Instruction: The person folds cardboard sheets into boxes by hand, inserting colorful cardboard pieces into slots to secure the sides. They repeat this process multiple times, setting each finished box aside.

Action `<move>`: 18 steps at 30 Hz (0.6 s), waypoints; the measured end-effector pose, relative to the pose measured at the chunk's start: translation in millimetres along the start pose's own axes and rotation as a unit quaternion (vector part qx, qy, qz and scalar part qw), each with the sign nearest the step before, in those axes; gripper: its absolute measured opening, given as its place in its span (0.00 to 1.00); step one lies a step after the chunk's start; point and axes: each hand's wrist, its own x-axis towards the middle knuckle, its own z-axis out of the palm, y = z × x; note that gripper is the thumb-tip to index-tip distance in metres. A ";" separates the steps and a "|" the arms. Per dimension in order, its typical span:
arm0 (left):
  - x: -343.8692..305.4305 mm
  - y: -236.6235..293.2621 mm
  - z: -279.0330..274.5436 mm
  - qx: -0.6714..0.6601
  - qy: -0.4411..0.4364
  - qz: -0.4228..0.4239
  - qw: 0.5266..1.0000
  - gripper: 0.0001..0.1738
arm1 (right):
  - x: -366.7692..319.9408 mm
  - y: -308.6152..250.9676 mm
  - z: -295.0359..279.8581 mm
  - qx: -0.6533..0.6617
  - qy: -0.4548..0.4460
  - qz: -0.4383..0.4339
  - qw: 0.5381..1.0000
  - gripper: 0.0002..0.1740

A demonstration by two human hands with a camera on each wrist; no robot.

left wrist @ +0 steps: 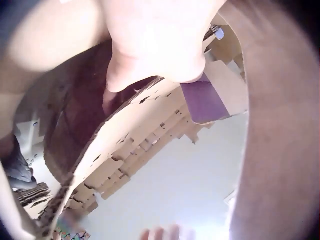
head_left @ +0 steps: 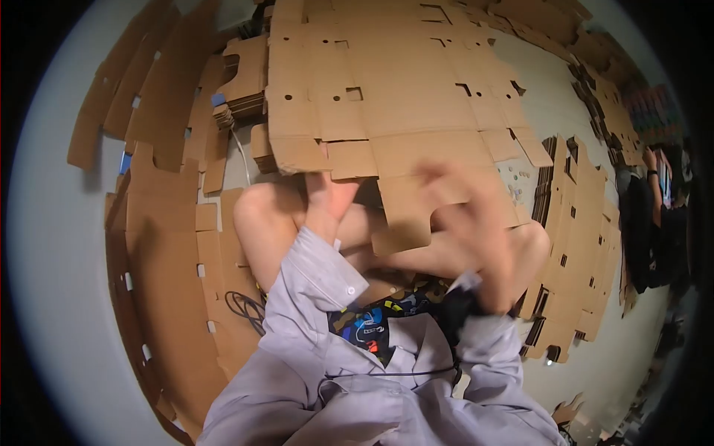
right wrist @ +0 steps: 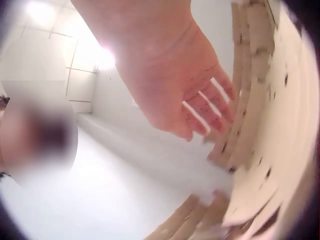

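Observation:
A large die-cut cardboard sheet (head_left: 416,82), with slots, round holes and a hanging front flap, extends away from the person's crossed legs. At its near left edge, my left hand (head_left: 331,199) grips the cardboard, and part of the hand is hidden behind it. The left wrist view shows this hand (left wrist: 155,42) from close up, a finger reaching past the sheet's edge on the shadowed side. My right hand (head_left: 468,208), blurred, is raised over the front flap. Its fingers look extended, with thin gaps between them and nothing held, in the right wrist view (right wrist: 175,95).
Stacked flat cardboard (head_left: 573,238) lies to the right, with more large pieces (head_left: 163,260) on the left. Small cardboard parts (head_left: 245,82) are piled at the back left. A black cable (head_left: 245,311) coils by the left knee. Another person's arm (head_left: 654,175) shows far right.

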 end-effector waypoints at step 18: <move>8.9 3.2 15.4 0.474 -0.088 0.011 0.876 0.41 | 17.7 170.1 -87.9 0.159 -0.136 0.299 0.931 0.37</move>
